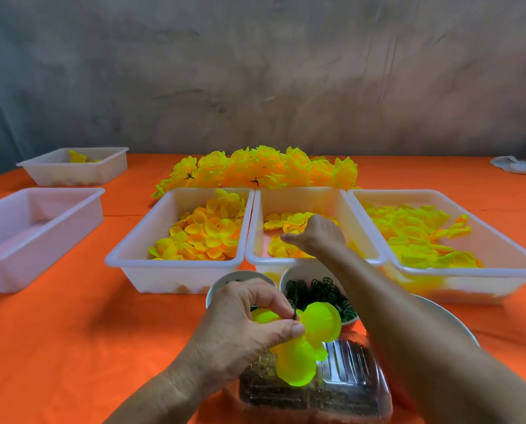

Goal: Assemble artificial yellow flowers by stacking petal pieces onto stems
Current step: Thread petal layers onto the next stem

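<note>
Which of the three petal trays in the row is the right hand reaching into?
The middle tray. The right hand is over its petals; it holds fewer than the left tray and the right tray.

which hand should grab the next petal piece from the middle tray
Right. The right hand is already reaching into the middle tray over the loose petals, while the left hand pinches the half-built flower on its stem near the bowls.

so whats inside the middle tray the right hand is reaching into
Loose yellow petals lie in the middle tray, sparser than in its neighbours. The right hand covers some, so whether it holds one cannot be seen.
</note>
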The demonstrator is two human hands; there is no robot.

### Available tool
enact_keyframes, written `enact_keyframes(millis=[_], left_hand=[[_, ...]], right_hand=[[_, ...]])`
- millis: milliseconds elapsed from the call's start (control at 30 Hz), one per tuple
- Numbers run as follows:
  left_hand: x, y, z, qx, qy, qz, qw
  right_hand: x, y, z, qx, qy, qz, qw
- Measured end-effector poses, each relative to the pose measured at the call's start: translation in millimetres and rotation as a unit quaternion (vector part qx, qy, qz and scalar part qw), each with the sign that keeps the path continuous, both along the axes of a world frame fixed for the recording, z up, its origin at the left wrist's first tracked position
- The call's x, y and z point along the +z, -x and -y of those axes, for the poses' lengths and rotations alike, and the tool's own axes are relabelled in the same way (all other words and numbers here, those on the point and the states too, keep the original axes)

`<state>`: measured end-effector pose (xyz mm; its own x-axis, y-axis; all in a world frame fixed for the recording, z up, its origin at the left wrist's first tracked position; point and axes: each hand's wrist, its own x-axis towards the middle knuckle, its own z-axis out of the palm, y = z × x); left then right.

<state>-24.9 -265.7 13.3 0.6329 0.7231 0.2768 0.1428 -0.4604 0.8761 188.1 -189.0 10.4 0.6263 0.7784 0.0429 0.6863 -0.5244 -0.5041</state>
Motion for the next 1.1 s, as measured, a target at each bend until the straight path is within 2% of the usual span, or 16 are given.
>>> enact_keyframes(millis=[133, 333, 533, 700, 733, 800, 833, 867, 933, 1000, 1100], left_hand=[[0, 1, 0, -0.005, 0.006, 0.007, 1.0], [0, 0, 0, -0.007, 0.014, 0.005, 1.0], [1, 0, -1, -0.012, 0.02, 0.002, 1.0], [2, 0, -1, -0.008, 0.03, 0.001, 1.0], [3, 0, -1, -0.007, 0.033, 0.002, 0.999], [4, -1, -1, -0.008, 0.028, 0.002, 1.0], [4, -1, -1, -0.009, 0.025, 0.002, 1.0], [4, 0, -1, -0.01, 0.023, 0.001, 1.0], [4, 0, -1, -0.012, 0.025, 0.002, 1.0], [3, 0, -2, -0.014, 0.029, 0.002, 0.999], [3, 0, -2, -0.022, 0.033, 0.007, 0.999]], right_hand=[[-11, -4, -22, -0.004, 0.034, -0.007, 0.999], [-8, -31, -15, -0.052, -0.042, -0.148, 0.987], [-4, -31, -6, -0.064, -0.109, -0.179, 0.976], [0, -30, -10, -0.092, -0.176, -0.281, 0.939], [-1, -30, -11, -0.082, -0.158, -0.251, 0.952], [-3, -28, -13, -0.046, -0.068, -0.064, 0.995], [-3, -25, -15, -0.029, -0.049, 0.024, 0.998], [-1, -22, -16, 0.01, -0.048, 0.069, 0.996], [2, -13, -21, 0.143, -0.057, 0.023, 0.988], [3, 1, -24, 0.259, 0.023, -0.053, 0.964], [0, 11, -31, 0.294, 0.18, -0.042, 0.938]])
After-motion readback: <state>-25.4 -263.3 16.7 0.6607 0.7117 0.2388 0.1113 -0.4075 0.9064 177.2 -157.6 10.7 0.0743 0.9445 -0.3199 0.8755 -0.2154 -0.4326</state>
